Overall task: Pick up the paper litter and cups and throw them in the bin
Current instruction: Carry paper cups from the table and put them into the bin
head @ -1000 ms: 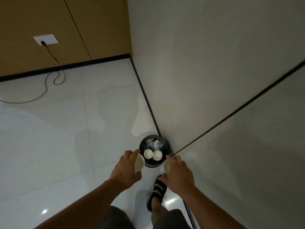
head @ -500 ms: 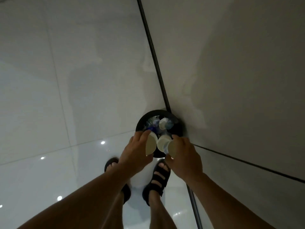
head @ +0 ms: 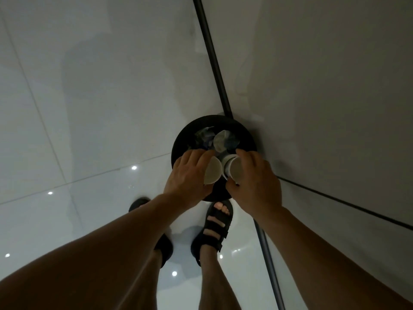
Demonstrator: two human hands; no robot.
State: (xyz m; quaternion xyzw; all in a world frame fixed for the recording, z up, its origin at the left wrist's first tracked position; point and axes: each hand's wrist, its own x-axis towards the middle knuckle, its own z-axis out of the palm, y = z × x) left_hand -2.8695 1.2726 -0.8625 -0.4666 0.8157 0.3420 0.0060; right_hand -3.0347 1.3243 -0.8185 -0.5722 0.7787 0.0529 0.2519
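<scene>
Left hand (head: 185, 175), right hand (head: 257, 182) grip cups (head: 213, 173) over bin (head: 182, 136).

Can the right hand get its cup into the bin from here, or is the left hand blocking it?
Probably yes. The right hand holds its cup over the near side of the open bin; the left hand and left cup are beside it, not underneath. Some litter already lies inside.

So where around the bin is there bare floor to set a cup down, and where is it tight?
Bare floor lies wide to the left of the bin, bordered by the black strip at the wall. Tight: the bin's mouth, full of litter, with left hand and right hand holding cups over its near rim, sandals just below.
</scene>
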